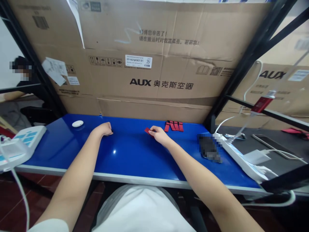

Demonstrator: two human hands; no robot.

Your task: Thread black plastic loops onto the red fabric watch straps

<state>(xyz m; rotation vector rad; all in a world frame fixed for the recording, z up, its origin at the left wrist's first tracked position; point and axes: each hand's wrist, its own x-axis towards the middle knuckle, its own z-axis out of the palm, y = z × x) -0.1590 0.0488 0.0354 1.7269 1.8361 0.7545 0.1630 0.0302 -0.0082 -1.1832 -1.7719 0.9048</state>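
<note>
Over the left half of the blue tabletop (pixel 130 161), my left hand (pixel 104 129) is closed, its fingers curled down toward the surface. Whatever may be inside it is hidden. My right hand (pixel 158 134) pinches a small flat red piece (pixel 147 130) between thumb and fingers, just above the table. Several similar small red pieces with dark ends (pixel 176 126) lie in a row beyond my right hand, by the table's back edge. A white oval object (pixel 77 123) rests to the left of my left hand.
A large cardboard panel (pixel 116 80) stands behind the table between black metal posts. At the right are a blurred dark object (pixel 209 148), a white power strip (pixel 241 158) with plugs, and a phone (pixel 275 146). Another power strip (pixel 31 141) sits left. Another person (pixel 36 72) is at far left.
</note>
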